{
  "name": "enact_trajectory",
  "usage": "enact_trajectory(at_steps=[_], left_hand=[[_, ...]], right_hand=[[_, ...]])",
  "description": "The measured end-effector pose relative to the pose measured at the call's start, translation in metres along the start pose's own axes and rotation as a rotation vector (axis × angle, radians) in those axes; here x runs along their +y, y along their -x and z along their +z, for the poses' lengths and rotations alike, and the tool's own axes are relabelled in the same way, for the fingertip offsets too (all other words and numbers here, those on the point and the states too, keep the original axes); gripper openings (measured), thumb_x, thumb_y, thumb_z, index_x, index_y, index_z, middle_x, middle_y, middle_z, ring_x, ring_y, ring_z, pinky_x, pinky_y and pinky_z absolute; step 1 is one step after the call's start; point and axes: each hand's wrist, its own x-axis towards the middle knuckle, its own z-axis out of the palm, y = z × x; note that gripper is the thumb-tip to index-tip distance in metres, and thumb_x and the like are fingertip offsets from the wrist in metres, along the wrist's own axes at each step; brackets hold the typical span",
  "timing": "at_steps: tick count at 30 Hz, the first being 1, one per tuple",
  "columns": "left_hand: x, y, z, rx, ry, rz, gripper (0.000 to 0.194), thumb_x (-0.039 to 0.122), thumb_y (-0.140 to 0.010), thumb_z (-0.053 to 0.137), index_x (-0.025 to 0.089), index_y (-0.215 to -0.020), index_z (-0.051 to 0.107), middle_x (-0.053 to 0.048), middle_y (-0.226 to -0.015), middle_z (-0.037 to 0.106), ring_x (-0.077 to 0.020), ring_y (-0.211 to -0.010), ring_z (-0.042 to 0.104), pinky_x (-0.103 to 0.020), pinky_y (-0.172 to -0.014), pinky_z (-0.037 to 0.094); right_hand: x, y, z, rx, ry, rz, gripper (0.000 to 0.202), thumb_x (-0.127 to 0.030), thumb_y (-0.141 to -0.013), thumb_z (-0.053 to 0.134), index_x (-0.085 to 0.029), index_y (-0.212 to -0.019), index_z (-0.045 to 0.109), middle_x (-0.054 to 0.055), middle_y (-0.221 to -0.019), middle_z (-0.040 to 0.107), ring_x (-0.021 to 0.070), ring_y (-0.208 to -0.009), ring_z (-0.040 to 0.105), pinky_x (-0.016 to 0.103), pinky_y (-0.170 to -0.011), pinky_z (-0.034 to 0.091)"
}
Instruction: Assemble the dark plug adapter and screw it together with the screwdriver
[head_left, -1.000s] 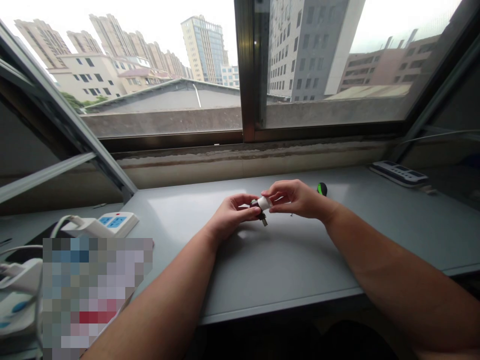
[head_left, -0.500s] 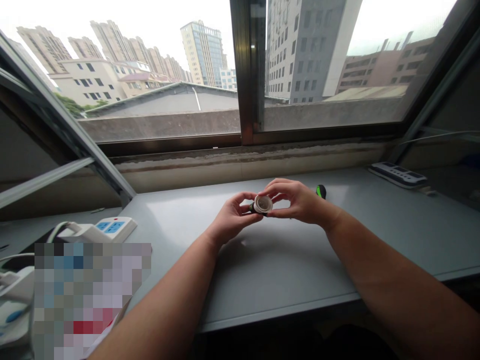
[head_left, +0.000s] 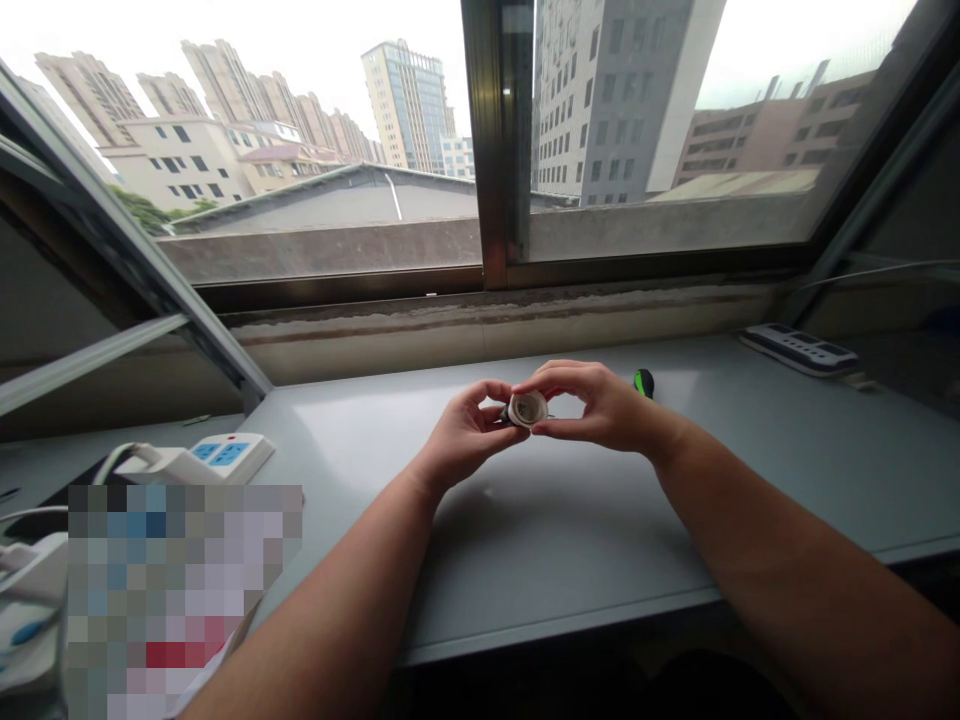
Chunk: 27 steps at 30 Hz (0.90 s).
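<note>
Over the middle of the grey desk [head_left: 577,520], I hold a small round white socket [head_left: 529,408], its hollow end facing me. It looks like a lamp holder, with something dark behind its left rim. My left hand [head_left: 474,430] grips it from the left between thumb and fingers. From the right, my right hand [head_left: 589,405] pinches its rim with the thumb below and the fingers above. A thin dark bit sticks out to the right of the rim, too small to name. Just beyond my right wrist lies a green and black handle [head_left: 643,383], partly covered by my arm.
At the left stands a white power strip [head_left: 244,455] with a plug in it, near a blurred-out item [head_left: 187,600]. Another power strip [head_left: 799,350] lies at the back right. A metal frame [head_left: 217,335] slants up at the left, and a window runs behind the desk.
My right hand's fingers have shifted slightly around the rim, and the socket has turned a little. A thin dark bit now shows at its right side. My left hand stays nearly still.
</note>
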Motion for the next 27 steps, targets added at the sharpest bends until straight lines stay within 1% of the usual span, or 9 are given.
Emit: enact_trajectory(at_steps=[3, 7, 11, 13, 15, 17, 21, 24, 27], left_hand=[[0.002, 0.001, 0.002, 0.009, -0.017, 0.023, 0.051, 0.022, -0.069, 0.093, 0.018, -0.107, 0.058, -0.007, -0.106, 0.072, -0.0206, -0.094, 0.075, -0.032, -0.083, 0.058], [0.001, 0.002, 0.007, 0.002, -0.064, 0.091, 0.054, 0.022, -0.072, 0.091, 0.021, -0.115, 0.059, -0.007, -0.111, 0.069, -0.0235, -0.101, 0.075, -0.034, -0.087, 0.060], [-0.002, 0.002, 0.008, 0.008, -0.197, 0.173, 0.063, 0.025, -0.075, 0.089, 0.024, -0.132, 0.060, -0.007, -0.115, 0.067, -0.0226, -0.100, 0.075, -0.034, -0.088, 0.061], [-0.004, 0.001, 0.006, 0.018, -0.288, 0.208, 0.068, 0.027, -0.078, 0.087, 0.026, -0.139, 0.059, -0.009, -0.121, 0.067, -0.0239, -0.104, 0.074, -0.035, -0.090, 0.061], [-0.004, 0.000, 0.005, 0.033, -0.395, 0.232, 0.069, 0.029, -0.081, 0.084, 0.028, -0.144, 0.057, -0.011, -0.127, 0.067, -0.0252, -0.109, 0.072, -0.034, -0.088, 0.061], [-0.003, 0.000, 0.004, 0.045, -0.487, 0.240, 0.063, 0.031, -0.083, 0.082, 0.029, -0.142, 0.058, -0.012, -0.130, 0.067, -0.0257, -0.110, 0.071, -0.032, -0.082, 0.062], [0.000, 0.002, 0.003, 0.013, -0.529, 0.239, 0.046, 0.033, -0.083, 0.082, 0.023, -0.125, 0.066, -0.012, -0.122, 0.069, -0.0256, -0.107, 0.071, -0.032, -0.079, 0.061], [0.001, 0.002, 0.004, -0.021, -0.509, 0.208, 0.042, 0.035, -0.084, 0.082, 0.019, -0.118, 0.065, -0.013, -0.115, 0.072, -0.0251, -0.103, 0.073, -0.032, -0.076, 0.060], [0.001, 0.002, 0.005, -0.024, -0.490, 0.135, 0.041, 0.038, -0.085, 0.081, 0.019, -0.116, 0.062, -0.011, -0.109, 0.076, -0.0239, -0.095, 0.075, -0.033, -0.076, 0.059]], right_hand=[[-0.001, 0.000, -0.003, -0.031, -0.041, 0.028, 0.046, -0.031, -0.085, 0.081, -0.025, -0.129, 0.071, 0.007, -0.113, 0.074, 0.0221, -0.106, 0.070, 0.039, -0.096, 0.059], [-0.002, 0.001, -0.004, -0.065, -0.057, 0.079, 0.046, -0.034, -0.085, 0.080, -0.026, -0.129, 0.070, 0.006, -0.115, 0.076, 0.0236, -0.107, 0.071, 0.042, -0.100, 0.058], [-0.002, 0.001, -0.001, -0.048, -0.094, 0.132, 0.048, -0.034, -0.083, 0.082, -0.025, -0.126, 0.063, 0.006, -0.114, 0.077, 0.0248, -0.108, 0.073, 0.043, -0.101, 0.058], [0.000, 0.002, 0.001, -0.031, -0.115, 0.157, 0.049, -0.034, -0.082, 0.083, -0.025, -0.124, 0.059, 0.006, -0.112, 0.077, 0.0249, -0.107, 0.074, 0.043, -0.098, 0.060], [0.002, 0.002, 0.003, -0.017, -0.110, 0.189, 0.048, -0.035, -0.081, 0.084, -0.025, -0.120, 0.058, 0.006, -0.111, 0.077, 0.0252, -0.105, 0.075, 0.043, -0.095, 0.061], [0.005, 0.003, 0.003, -0.006, -0.118, 0.230, 0.047, -0.036, -0.080, 0.085, -0.024, -0.115, 0.058, 0.006, -0.110, 0.076, 0.0256, -0.104, 0.075, 0.042, -0.093, 0.062], [0.010, 0.005, 0.001, -0.029, -0.215, 0.284, 0.043, -0.035, -0.080, 0.084, -0.024, -0.108, 0.054, 0.004, -0.103, 0.074, 0.0250, -0.105, 0.076, 0.041, -0.093, 0.062], [0.010, 0.004, 0.002, -0.062, -0.253, 0.322, 0.046, -0.037, -0.078, 0.086, -0.024, -0.107, 0.052, 0.002, -0.099, 0.073, 0.0247, -0.101, 0.077, 0.038, -0.087, 0.062], [0.010, 0.003, 0.000, -0.094, -0.250, 0.366, 0.049, -0.040, -0.076, 0.088, -0.024, -0.107, 0.054, 0.002, -0.096, 0.073, 0.0238, -0.098, 0.076, 0.036, -0.082, 0.062]])
